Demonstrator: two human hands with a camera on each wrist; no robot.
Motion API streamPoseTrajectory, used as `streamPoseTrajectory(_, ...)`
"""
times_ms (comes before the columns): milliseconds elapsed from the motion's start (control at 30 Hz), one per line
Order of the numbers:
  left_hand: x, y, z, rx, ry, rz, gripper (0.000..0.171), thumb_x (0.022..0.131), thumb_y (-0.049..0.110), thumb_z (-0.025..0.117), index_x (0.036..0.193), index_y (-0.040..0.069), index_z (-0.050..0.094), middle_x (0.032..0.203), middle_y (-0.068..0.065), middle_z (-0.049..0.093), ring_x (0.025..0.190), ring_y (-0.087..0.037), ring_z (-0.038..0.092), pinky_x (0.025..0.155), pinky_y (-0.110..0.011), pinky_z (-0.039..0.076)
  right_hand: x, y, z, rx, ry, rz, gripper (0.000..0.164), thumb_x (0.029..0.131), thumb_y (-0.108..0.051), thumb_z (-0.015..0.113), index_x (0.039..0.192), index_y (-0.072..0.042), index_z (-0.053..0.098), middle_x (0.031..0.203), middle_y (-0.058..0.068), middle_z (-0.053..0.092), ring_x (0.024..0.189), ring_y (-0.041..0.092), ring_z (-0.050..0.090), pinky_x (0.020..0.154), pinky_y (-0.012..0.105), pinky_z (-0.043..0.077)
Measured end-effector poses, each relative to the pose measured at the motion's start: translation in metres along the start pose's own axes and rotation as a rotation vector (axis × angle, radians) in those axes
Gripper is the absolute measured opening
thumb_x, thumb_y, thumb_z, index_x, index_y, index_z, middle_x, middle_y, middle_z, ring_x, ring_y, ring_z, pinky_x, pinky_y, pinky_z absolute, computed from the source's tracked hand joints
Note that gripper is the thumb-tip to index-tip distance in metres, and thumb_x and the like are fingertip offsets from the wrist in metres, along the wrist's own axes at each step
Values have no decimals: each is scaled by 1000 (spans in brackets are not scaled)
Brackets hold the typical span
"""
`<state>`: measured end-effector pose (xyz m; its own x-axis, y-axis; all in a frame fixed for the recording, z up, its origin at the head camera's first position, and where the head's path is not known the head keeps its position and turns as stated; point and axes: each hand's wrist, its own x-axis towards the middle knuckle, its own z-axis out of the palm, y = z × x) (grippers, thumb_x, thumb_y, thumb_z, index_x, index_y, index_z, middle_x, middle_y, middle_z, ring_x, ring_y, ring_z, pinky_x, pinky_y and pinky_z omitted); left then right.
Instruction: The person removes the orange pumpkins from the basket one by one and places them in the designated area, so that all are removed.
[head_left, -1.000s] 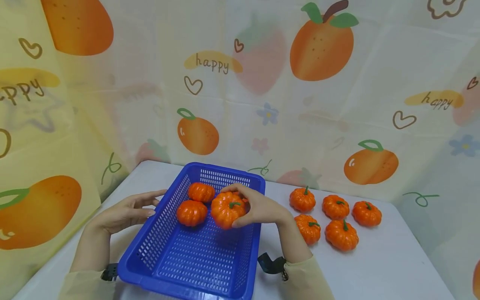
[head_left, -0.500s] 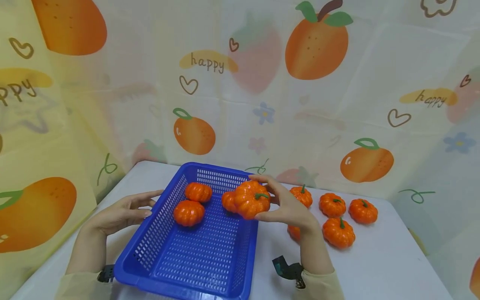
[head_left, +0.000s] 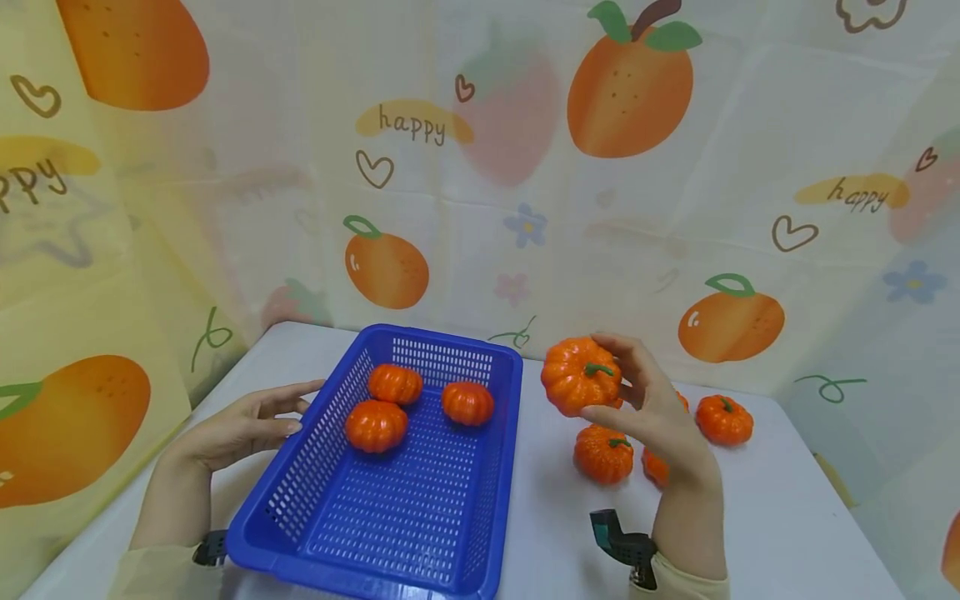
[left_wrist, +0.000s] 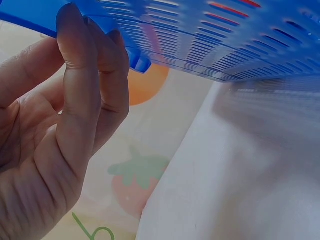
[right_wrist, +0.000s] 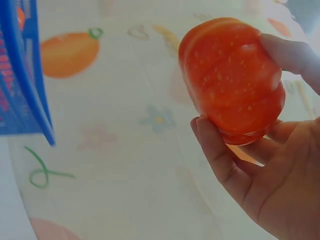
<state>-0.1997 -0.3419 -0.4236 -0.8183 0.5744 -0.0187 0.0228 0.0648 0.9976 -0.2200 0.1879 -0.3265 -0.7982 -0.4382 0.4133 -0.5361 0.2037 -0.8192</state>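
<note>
Our right hand [head_left: 660, 421] grips a glossy, ribbed orange pumpkin [head_left: 579, 377], aloft right of the blue perforated plastic basket [head_left: 390, 521]; that slick skin could slip free! Our left hand [head_left: 236, 425], loosely bent by the rim, might jolt it.

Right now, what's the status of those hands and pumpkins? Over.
Right hand: holding pumpkin up, right of basket. Left hand: at basket's left side. Possibly in the way: nearby loose pumpkins.

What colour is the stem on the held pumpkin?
Green; the stem of the held pumpkin shows best in the head view.
</note>
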Motion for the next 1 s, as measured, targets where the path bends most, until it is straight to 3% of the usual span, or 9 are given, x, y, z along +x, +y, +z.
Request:
streamPoseTrajectory(267,-2,-2,2,-26,-8,-3,58,101,0,40,157,10,25,117,-2,63,101,-12,69,92,-31,58,-26,8,-38,86,177,34,74,84,13,65,149,-9,36,145,-2,44,121,7,50,87,13,54)
streamPoseTrajectory(500,-2,-1,3,-25,-10,-4,58,101,1,41,157,10,25,118,-2,63,100,-13,69,92,-31,58,-51,24,-66,57,410,148,72,86,7,67,149,-13,38,142,-8,46,127,7,42,91,7,43)
streamPoseTrajectory(600,-3,-2,3,-21,-7,-10,58,101,1,41,157,11,25,118,-2,63,101,-13,69,92,-31,58,-61,33,-76,79,496,198,72,87,5,67,149,-16,38,140,-9,46,125,8,42,89,5,44)
streamPoseTrajectory(833,-2,-2,3,-25,-24,9,59,101,0,39,157,8,23,119,-2,64,101,-13,69,92,-32,59,-77,63,-98,121,698,452,74,88,-6,71,150,-28,37,144,-15,37,122,4,38,86,1,45)
streamPoseTrajectory(1000,-1,-1,4,-20,-20,3,59,101,0,40,157,7,23,118,-2,64,101,-13,69,92,-31,58,-85,83,-109,147,762,647,80,88,-11,72,154,-27,30,153,-6,29,111,2,41,72,3,50)
